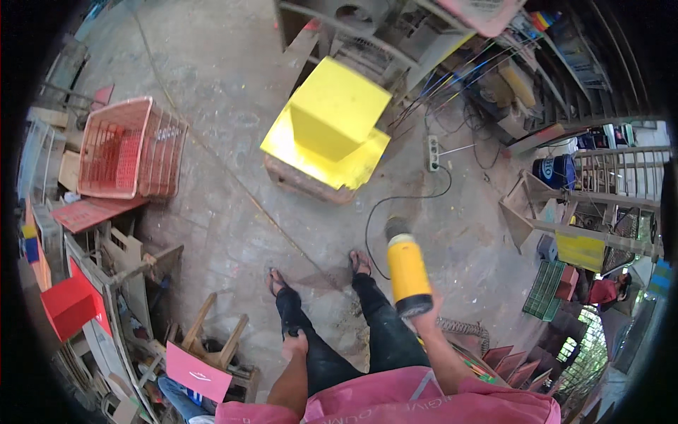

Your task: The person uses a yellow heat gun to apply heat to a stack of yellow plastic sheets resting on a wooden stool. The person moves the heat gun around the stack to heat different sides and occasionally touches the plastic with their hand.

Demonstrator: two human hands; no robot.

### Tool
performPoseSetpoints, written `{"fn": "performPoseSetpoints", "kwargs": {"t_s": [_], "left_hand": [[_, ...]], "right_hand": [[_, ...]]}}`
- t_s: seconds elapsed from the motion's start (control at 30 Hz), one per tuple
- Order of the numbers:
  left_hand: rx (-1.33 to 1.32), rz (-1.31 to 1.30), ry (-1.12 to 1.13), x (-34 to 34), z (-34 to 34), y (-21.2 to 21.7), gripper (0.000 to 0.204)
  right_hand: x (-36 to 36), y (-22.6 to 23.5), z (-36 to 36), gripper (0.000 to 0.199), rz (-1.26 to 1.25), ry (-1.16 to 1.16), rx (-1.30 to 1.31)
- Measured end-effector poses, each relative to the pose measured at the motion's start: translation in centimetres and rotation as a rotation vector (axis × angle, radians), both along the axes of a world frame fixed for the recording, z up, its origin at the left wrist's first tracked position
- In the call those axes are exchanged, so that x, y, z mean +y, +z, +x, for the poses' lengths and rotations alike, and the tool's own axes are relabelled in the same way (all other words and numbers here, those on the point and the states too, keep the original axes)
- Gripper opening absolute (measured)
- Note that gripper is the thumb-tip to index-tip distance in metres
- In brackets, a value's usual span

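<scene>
My right hand grips a yellow heat gun with a dark rear end, its metal nozzle pointing away from me. The handle is mostly hidden behind the gun's body. My left hand is closed beside my left thigh, and a small dark thing shows at its fingers, too small to name. Ahead of the gun, apart from both hands, a yellow box-shaped piece rests on a yellow sheet. Under the sheet stands a low, worn brown block.
A black cord runs across the floor to a power strip. A red plastic crate stands at left, near a red box-shaped piece and a wooden stool. At right are a green crate and a blue bucket.
</scene>
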State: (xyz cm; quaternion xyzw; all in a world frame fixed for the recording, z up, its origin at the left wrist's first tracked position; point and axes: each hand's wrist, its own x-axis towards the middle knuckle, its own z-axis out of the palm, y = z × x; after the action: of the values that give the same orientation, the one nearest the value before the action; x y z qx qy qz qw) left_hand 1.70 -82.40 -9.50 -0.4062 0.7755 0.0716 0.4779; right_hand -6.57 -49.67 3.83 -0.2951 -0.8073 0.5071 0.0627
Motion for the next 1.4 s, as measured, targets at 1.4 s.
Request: {"fn": "performPoseSetpoints", "kwargs": {"t_s": [1.4], "left_hand": [[0.429, 0.773, 0.63, -38.9, -36.3, 12.3, 0.041]], "right_hand": [[-30.9, 14.9, -17.3, 0.039, 0.375, -0.087, -0.119]]}}
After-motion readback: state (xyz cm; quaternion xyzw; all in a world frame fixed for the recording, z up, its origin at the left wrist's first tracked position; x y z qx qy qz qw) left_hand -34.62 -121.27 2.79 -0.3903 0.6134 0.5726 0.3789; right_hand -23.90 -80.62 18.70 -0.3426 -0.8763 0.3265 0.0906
